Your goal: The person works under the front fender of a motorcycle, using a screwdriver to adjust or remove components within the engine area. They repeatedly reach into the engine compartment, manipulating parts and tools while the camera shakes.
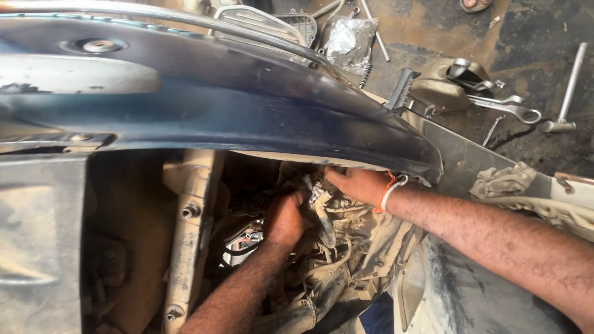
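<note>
Both hands reach beneath the raised dark body panel (pixel 247 105), the left hand (pixel 284 216) clenched on dusty engine parts (pixel 334 247), the right hand (pixel 359 184) flat under the panel's edge, its grasp hidden.

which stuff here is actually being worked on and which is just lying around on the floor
In hand:
- left hand and right hand, both reaching among the dusty engine parts
- dark body panel overhanging them

Lying about:
- spanners
- T-handle wrench
- rag
- crumpled foil
- grey plastic cover

Single head view, close, looking steeply down into a scooter's (pixel 216 105) opened underside.
</note>
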